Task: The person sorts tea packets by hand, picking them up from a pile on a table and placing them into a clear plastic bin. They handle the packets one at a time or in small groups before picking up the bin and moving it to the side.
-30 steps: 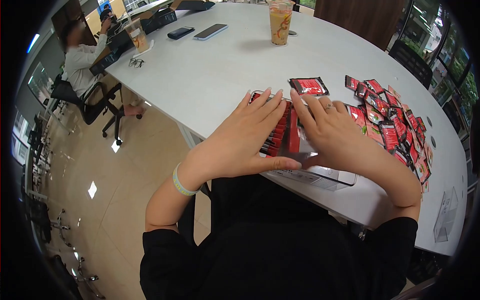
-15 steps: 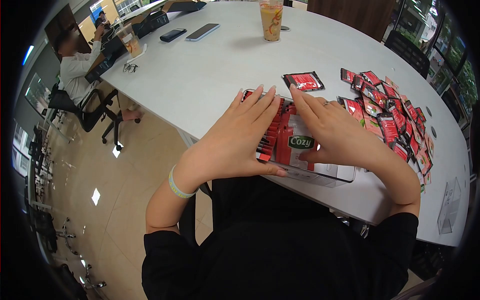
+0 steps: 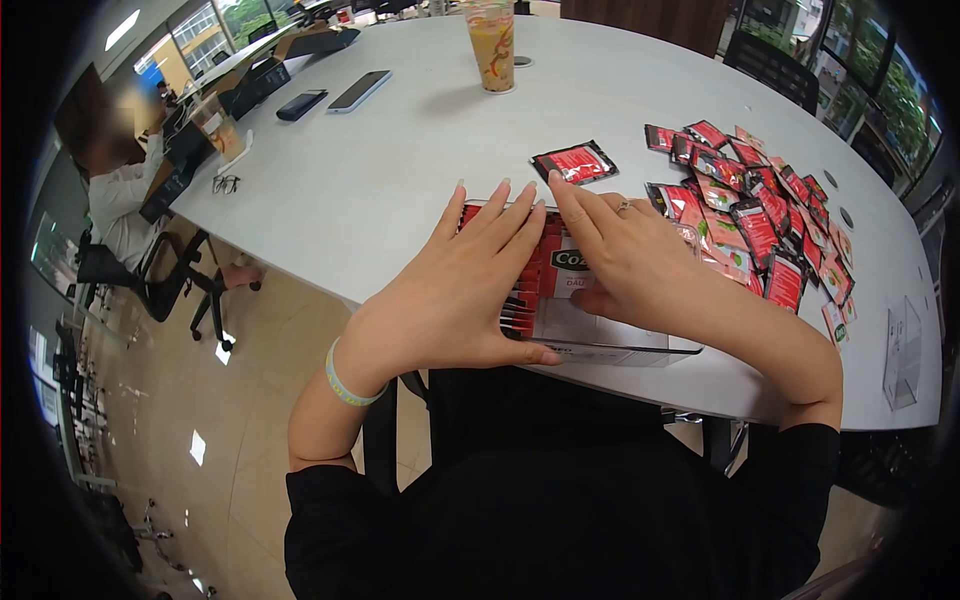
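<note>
A clear plastic box (image 3: 625, 354) stands at the near edge of the table in front of me. Its left part holds a tight row of red-and-black sachets (image 3: 520, 302). My left hand (image 3: 440, 285) spans the box over that row, fingertips at the far rim and thumb against the near wall. Between the fingers and thumb of my right hand (image 3: 640, 255) is a red Cozy sachet (image 3: 567, 275), inside the box beside the row. The hand covers part of it. A single sachet (image 3: 577, 162) lies flat just beyond the box.
A loose pile of sachets (image 3: 755, 200) lies to the right, near a clear acrylic holder (image 3: 903, 355). Farther back are a drink cup (image 3: 490, 50), a phone (image 3: 360, 90) and a dark flat object (image 3: 302, 105). Glasses (image 3: 226, 184) lie left; a person (image 3: 125, 205) sits beyond.
The view has turned, so the table items appear farther left. Inside the box, the Cozy sachet has moved away from the near wall with my right hand. My left hand stays across the box.
</note>
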The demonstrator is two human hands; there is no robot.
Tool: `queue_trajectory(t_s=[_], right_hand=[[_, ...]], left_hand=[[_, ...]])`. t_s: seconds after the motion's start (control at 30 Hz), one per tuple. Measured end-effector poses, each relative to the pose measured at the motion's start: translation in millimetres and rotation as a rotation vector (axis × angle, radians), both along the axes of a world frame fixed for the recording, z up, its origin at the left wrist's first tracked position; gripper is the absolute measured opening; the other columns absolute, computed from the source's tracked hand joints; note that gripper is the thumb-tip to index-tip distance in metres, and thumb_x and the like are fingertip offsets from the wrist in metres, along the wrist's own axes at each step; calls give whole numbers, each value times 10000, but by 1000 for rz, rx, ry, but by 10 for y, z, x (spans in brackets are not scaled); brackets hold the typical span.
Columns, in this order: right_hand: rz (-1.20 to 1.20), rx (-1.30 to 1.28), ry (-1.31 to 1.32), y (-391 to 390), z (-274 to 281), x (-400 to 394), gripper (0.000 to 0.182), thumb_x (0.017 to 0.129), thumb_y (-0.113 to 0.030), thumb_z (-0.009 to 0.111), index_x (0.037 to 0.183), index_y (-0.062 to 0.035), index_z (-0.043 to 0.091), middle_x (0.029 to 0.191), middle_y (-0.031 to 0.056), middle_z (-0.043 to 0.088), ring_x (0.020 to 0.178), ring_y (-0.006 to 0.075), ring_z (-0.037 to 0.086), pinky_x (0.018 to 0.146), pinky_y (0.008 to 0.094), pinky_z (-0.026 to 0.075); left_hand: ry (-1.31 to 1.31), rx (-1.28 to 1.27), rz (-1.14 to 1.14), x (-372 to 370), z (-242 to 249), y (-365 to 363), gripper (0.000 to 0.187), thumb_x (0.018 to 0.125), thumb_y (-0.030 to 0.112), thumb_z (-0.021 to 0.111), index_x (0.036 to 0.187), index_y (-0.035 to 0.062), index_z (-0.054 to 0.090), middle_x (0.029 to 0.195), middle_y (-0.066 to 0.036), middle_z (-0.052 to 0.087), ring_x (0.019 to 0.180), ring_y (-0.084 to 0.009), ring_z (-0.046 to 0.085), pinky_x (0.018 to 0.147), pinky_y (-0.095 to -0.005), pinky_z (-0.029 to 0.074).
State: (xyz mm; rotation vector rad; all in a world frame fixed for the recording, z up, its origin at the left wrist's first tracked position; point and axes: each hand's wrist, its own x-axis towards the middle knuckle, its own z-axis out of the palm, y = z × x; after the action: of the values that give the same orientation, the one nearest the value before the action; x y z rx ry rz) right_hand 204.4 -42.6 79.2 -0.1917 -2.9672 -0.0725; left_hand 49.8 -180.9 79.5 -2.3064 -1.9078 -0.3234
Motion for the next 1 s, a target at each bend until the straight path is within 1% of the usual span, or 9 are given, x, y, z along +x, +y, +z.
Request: queue_trajectory(t_s=[0.33, 0.4, 0.5, 0.57, 0.7, 0.77, 0.8, 0.9, 1.0], right_hand=[[100, -74, 140, 32, -103, -42, 988, 599, -70, 721, 1399, -13, 145, 1360, 208, 264, 1274, 355, 281, 1040, 421, 276], [101, -129, 162, 40, -83, -27, 993, 601, -33, 697, 1415, -60, 129, 1379, 201, 231, 1276, 386, 258, 1043, 422, 281], [114, -279, 225, 28, -12, 14, 992, 602, -26, 702, 1414, -61, 133, 1377, 203, 236, 1276, 384, 259, 1018, 419, 324], [68, -269, 284, 0, 25, 71, 1014, 593, -58, 724, 1415, -64, 130, 1337, 221, 269, 1255, 419, 276, 1002, 474, 316], [-32, -157, 408, -152, 86, 258, 992, 608, -95, 733, 1407, -41, 147, 1279, 228, 331, 1158, 397, 398, 898, 426, 413], [-306, -136, 371, -273, 114, 367, 987, 639, -137, 739, 1402, -4, 127, 1094, 223, 489, 949, 349, 547, 771, 374, 465], [-320, -129, 369, -328, 153, 395, 987, 639, -137, 739, 1402, -4, 127, 1094, 223, 489, 949, 349, 547, 771, 374, 465], [-447, -333, 184, -402, 113, 435, 1032, 688, -175, 730, 1392, 46, 7, 763, 185, 593, 731, 340, 607, 710, 384, 478], [-428, -414, 199, -348, 9, 367, 1095, 673, -217, 757, 1402, 5, -29, 911, 277, 592, 832, 395, 608, 765, 399, 480]], left_hand=[[29, -29, -178, -78, 21, 102, 1072, 630, 648, 656, 1295, -114, 300, 1348, -307, 298, 1297, -427, 239, 1077, -485, 184], [1, -18, -220, -86, 17, 103, 1005, 679, 596, 643, 1267, -145, 304, 1334, -321, 303, 1293, -443, 237, 1070, -486, 203], [-7, 9, -202, -86, -10, 109, 1070, 639, 651, 648, 1287, -128, 303, 1343, -308, 303, 1296, -433, 240, 1062, -480, 215], [-6, 17, -218, -96, -17, 114, 1077, 636, 659, 645, 1288, -128, 303, 1348, -310, 296, 1294, -436, 243, 1061, -479, 216], [-2, 10, -243, -125, -21, 117, 1103, 625, 681, 636, 1294, -128, 298, 1358, -317, 281, 1290, -443, 250, 1059, -479, 214], [-6, 4, -274, -152, -1, 106, 1117, 615, 690, 636, 1296, -128, 297, 1357, -317, 285, 1288, -445, 254, 1058, -482, 213], [-8, 1, -288, -168, 10, 108, 1130, 605, 698, 636, 1298, -127, 295, 1356, -317, 289, 1286, -446, 258, 1057, -485, 211], [-30, -13, -342, -227, 26, 108, 1154, 580, 708, 642, 1300, -124, 295, 1351, -315, 301, 1285, -445, 264, 1055, -492, 209], [-68, -18, -392, -289, 28, 108, 1167, 561, 704, 656, 1303, -120, 295, 1347, -313, 309, 1282, -441, 274, 1053, -496, 211]])
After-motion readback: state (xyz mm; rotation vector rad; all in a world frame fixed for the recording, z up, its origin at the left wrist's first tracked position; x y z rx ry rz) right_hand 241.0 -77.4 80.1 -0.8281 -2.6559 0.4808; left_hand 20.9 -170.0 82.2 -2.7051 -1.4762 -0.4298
